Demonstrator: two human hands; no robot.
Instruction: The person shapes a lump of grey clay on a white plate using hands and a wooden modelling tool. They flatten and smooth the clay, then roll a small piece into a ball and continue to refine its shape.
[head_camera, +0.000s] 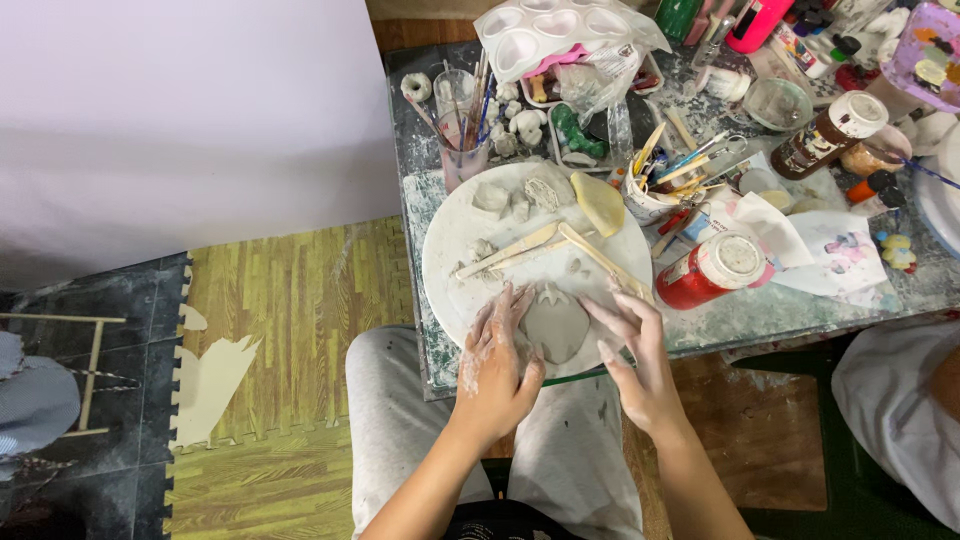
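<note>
A flat grey clay piece (556, 325) lies on the near edge of a round white turntable board (450, 250). My left hand (497, 360) rests on the clay's left side, fingers spread and smeared with clay. My right hand (635, 355) touches its right edge with open fingers. Neither hand grips anything. Two wooden modelling sticks (520, 247) lie crossed on the board just beyond the clay. Small clay lumps (505, 200) and a yellow sponge (598, 203) sit at the board's far side.
The table (760, 310) is crowded: a red paint jar (712, 270), a brown bottle (828, 130), a cup of brushes (462, 140), a tool cup (650, 195), a white plastic mould tray (550, 35), tissues. Another person's clothing (900, 410) shows at right. Wood-pattern mats (290, 330) cover the floor at left.
</note>
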